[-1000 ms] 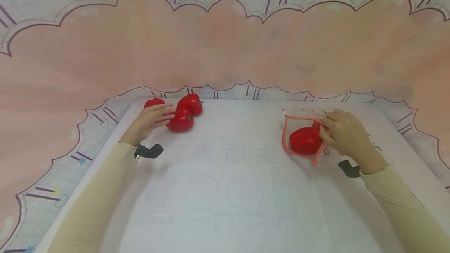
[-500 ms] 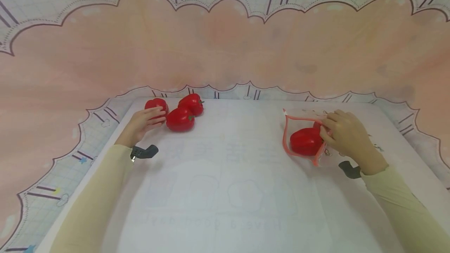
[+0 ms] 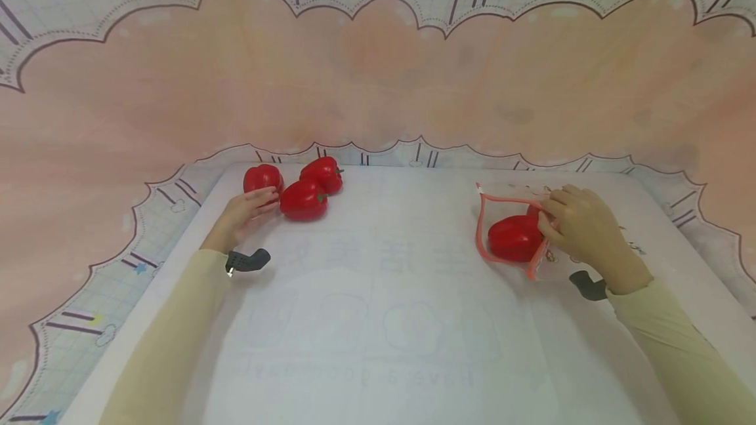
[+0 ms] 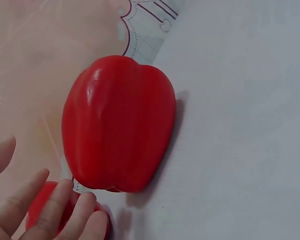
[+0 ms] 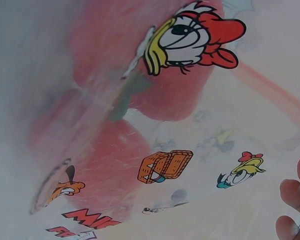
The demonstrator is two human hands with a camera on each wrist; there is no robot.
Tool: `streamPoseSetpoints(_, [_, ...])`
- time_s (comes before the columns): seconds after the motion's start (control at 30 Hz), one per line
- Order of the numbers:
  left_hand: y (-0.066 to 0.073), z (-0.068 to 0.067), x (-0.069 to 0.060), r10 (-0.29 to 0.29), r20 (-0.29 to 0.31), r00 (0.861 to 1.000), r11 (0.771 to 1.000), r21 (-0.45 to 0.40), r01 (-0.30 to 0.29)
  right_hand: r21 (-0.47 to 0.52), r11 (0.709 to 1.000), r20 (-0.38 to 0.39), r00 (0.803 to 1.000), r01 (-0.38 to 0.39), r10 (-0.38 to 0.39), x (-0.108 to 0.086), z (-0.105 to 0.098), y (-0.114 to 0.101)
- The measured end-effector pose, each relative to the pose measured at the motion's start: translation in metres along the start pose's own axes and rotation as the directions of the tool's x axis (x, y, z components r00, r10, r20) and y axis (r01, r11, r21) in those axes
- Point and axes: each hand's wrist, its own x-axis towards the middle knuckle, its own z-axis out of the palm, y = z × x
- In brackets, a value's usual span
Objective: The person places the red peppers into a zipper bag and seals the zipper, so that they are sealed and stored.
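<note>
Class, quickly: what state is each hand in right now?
Left hand: open, holding nothing, near a red pepper.
Right hand: closed, holding the clear bag by its rim.

Middle way: between the front pepper (image 3: pixel 302 201) and the bag (image 3: pixel 477 231), the tabletop (image 3: pixel 384 248) gives a wide passage.
Left side: the left pepper (image 3: pixel 262 177) stands just before the fingers (image 4: pixel 49 210) of the left hand (image 3: pixel 241 216); the front pepper limits their right.
Far edge: the back pepper (image 3: pixel 322 173) and the cloth (image 3: pixel 384 84) are obstacles.
Bag mouth: the inner pepper (image 3: pixel 514 239) fills most, leaving narrow room above; the right hand (image 3: pixel 581 231) occupies its right edge.
</note>
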Motion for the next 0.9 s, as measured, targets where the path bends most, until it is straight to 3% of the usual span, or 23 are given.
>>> streamPoseSetpoints(0.27, [-0.010, 0.006, 0.004, 0.014, -0.010, 1.000, 1.000, 0.023, -0.014, -0.001, 1.000, 0.001, 1.000, 0.002, -0.002, 0.000, 0.000, 0.000])
streamPoseSetpoints(0.57, [-0.017, 0.011, 0.009, 0.036, -0.025, 0.999, 0.998, -0.058, -0.037, 0.000, 1.000, 0.000, 1.000, 0.001, -0.001, -0.001, 0.000, 0.000])
streamPoseSetpoints(0.77, [-0.021, 0.015, 0.010, 0.027, -0.060, 0.998, 0.998, 0.060, -0.023, 0.002, 1.000, -0.005, 1.000, 0.003, -0.003, -0.001, 0.000, 0.001])
streamPoseSetpoints(0.9, [-0.024, 0.017, 0.012, 0.011, -0.088, 0.996, 0.996, 0.092, -0.003, 0.000, 1.000, -0.004, 1.000, 0.002, -0.002, -0.001, 0.000, 0.001])
